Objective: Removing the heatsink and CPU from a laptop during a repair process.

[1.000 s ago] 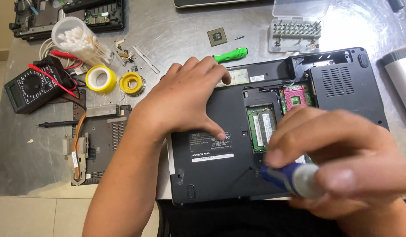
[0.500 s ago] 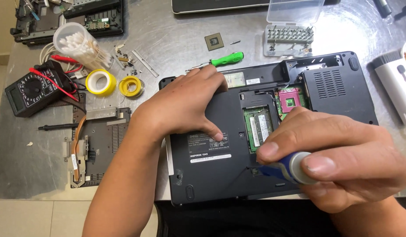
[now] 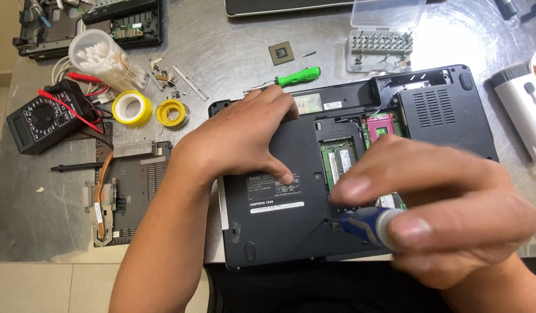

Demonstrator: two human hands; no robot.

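While a black multimeter [image 3: 40, 120], two yellow tape rolls [image 3: 132, 108] and a removed heatsink plate [image 3: 126, 191] lie at the left of the steel tabletop [image 3: 221, 40], the left hand [image 3: 239, 139] presses flat, fingers spread, on the upturned black laptop [image 3: 279, 214]. Its memory cover is already off, with green modules [image 3: 340, 161] and a pink socket [image 3: 382, 124] exposed. The right hand [image 3: 448, 214] pinches a blue-handled screwdriver [image 3: 366, 225] at the base's lower edge, probably on a screw; the blurred tip is hidden. Most of the base shell remains attached.
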